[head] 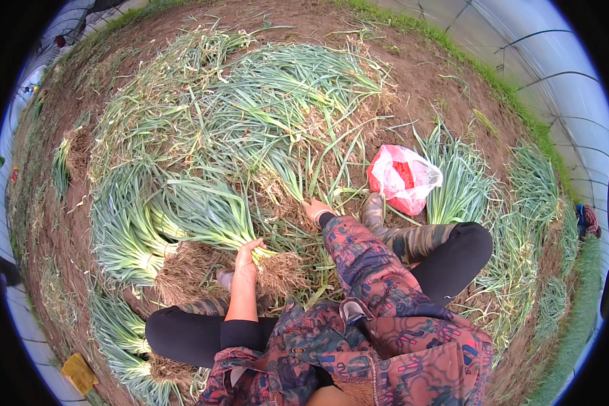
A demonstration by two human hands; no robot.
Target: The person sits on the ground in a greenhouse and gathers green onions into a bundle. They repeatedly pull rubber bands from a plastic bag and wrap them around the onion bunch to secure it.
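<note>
My left hand [246, 258] is closed around the pale stems of a bunch of long green leafy plants with bushy roots [283, 274], perhaps leeks or garlic greens. Their leaves spread toward the upper left. Ahead and to the right, my right hand [316, 209] reaches to the stem end of a few similar plants [288, 177] at the edge of the big loose pile [284, 76]; the fingertips are partly hidden, so its grip is unclear. Bundled plants [127, 238] with brown roots lie left of my left hand, and more bundles [116, 325] lie beside my knee.
A pink and white plastic bag [403, 177] holding red material stands by my right boot [373, 210]. Green plants [457, 177] lie behind it. More leaves lie at the right. A small bundle [68, 157] and a yellow cloth-like item [79, 374] are far left. Plastic greenhouse walls [553, 76] curve around.
</note>
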